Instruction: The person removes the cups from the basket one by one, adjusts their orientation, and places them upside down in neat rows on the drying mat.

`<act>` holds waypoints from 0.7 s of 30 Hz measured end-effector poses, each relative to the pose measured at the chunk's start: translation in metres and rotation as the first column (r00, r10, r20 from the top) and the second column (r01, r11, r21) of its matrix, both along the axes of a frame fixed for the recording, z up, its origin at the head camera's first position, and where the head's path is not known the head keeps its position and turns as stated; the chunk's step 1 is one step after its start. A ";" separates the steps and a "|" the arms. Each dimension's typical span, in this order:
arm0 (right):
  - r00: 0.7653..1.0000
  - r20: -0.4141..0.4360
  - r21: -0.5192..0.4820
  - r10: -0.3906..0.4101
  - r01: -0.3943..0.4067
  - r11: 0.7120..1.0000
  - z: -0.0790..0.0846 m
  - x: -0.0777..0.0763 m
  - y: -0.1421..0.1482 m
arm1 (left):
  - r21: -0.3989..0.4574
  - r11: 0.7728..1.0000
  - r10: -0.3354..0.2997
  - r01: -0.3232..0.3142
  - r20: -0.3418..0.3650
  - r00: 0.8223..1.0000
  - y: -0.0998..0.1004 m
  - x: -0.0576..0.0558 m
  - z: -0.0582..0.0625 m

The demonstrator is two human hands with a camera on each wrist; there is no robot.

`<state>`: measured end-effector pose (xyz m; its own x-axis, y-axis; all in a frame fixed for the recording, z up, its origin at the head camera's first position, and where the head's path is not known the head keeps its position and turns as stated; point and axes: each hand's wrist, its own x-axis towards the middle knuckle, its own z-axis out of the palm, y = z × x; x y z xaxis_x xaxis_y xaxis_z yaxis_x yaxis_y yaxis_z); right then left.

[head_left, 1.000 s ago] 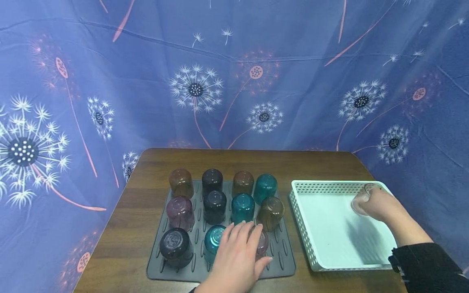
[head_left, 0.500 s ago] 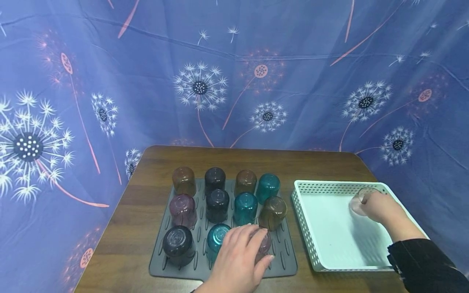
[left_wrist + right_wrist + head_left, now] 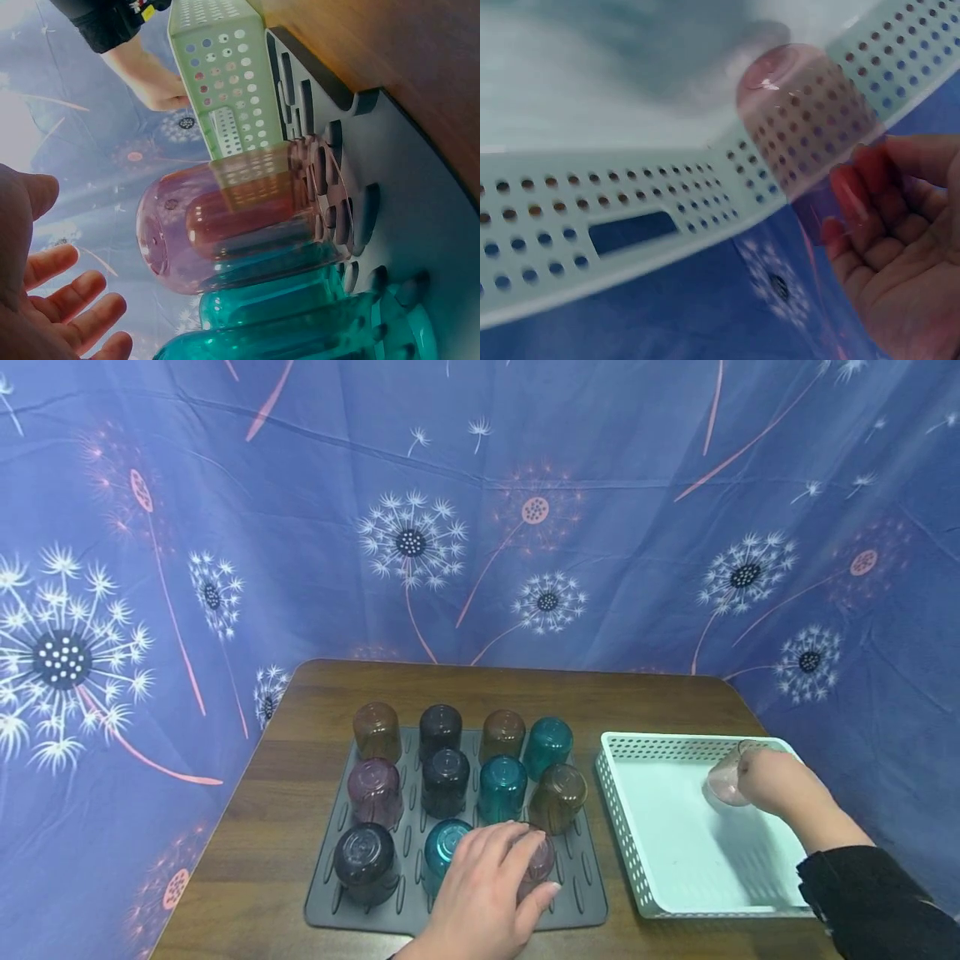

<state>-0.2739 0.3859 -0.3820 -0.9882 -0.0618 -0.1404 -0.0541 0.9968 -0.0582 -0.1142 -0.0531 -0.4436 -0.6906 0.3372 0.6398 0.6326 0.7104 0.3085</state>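
In the right wrist view, my right hand (image 3: 907, 240) pinches a clear pink drinking glass (image 3: 799, 105) near its rim. That glass is tilted inside the mint-green plastic basket (image 3: 621, 852), its base toward the basket floor, at the back right corner. Relaxed fingers of my left hand (image 3: 480, 881) hover over the front right of the grey drying mat (image 3: 318, 902). Below that hand stands an upside-down pink glass (image 3: 240, 225); the left wrist view shows a gap between them. A bright teal glass (image 3: 442, 852) stands beside it, partly covered by the hand in the head view.
Several other upside-down glasses stand in rows on the mat, among them a black glass (image 3: 366, 864), a purple glass (image 3: 375, 793) and an amber glass (image 3: 558, 797). A wooden table (image 3: 247, 843) carries everything. Behind it hangs a blue dandelion-print cloth (image 3: 315, 593).
My right hand and the pink glass have shifted slightly left within the basket, and the glass's tilt has changed. My left hand stays over the mat. The head view has shifted a little.
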 end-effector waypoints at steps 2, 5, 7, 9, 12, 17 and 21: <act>0.998 -0.061 -0.038 -0.001 -0.001 0.999 0.009 0.008 0.001 | 0.009 1.000 -0.008 0.008 0.008 1.000 0.000 0.000 0.000; 0.991 -0.136 -0.085 -0.018 0.007 0.996 0.033 0.023 -0.004 | 0.040 0.999 -0.022 0.022 0.011 1.000 0.002 -0.001 -0.002; 0.980 -0.197 -0.119 -0.036 0.013 0.993 0.051 0.034 -0.011 | 0.057 0.998 -0.027 0.027 0.005 1.000 0.004 -0.001 -0.002; 0.968 -0.240 -0.180 -0.073 0.029 0.983 0.066 0.048 -0.024 | 0.076 0.997 -0.034 0.034 0.000 0.999 0.005 -0.002 -0.002; 0.949 -0.285 -0.403 -0.133 0.007 0.915 0.078 0.066 -0.046 | 0.095 0.995 -0.045 0.044 0.013 0.999 0.007 -0.002 -0.001; 0.946 -0.315 -0.947 0.074 -0.318 0.045 0.046 0.084 -0.092 | 0.131 0.987 -0.097 0.090 0.044 0.994 0.013 0.001 0.001; 0.864 -0.267 -0.884 0.427 -0.042 -0.466 0.001 0.105 -0.138 | 0.149 0.979 -0.144 0.139 0.019 0.989 0.018 0.003 0.002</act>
<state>-0.1693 0.2484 -0.3805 -0.7805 -0.5023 0.3722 -0.0597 -0.5327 -0.8442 -0.1108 -0.0346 -0.4420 -0.6618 0.3365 0.6700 0.7127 0.5598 0.4228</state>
